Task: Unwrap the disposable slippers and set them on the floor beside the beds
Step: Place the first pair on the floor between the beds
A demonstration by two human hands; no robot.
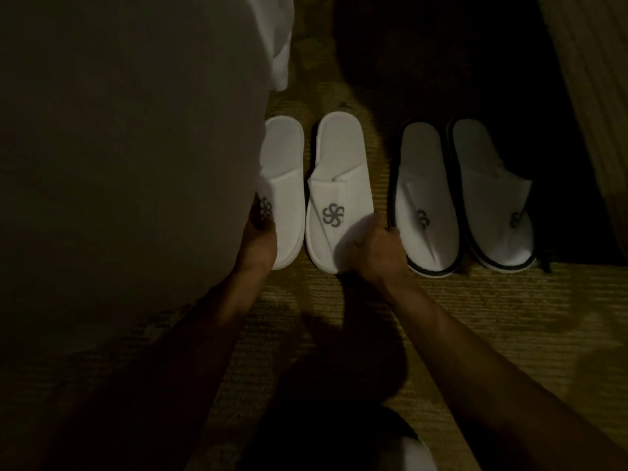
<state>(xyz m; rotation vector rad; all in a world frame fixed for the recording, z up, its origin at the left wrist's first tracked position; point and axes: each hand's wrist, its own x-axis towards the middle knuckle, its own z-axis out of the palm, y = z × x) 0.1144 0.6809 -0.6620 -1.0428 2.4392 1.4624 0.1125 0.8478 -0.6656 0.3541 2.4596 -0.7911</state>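
While we crouched by the bed [119, 147], our left hand [260, 241] gripped one white slipper [285, 185], the right hand [377, 248] curled on its mate [339, 185].

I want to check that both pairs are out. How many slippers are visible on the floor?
4. One slipper lies by the bed edge under the left hand, one under the right hand, and two black-trimmed ones to the right. None seems hidden.

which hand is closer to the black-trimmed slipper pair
Right. The right hand is at the toe of the second white slipper, touching the rim of the nearest black-trimmed slipper. The left hand is on the leftmost slipper, farther away.
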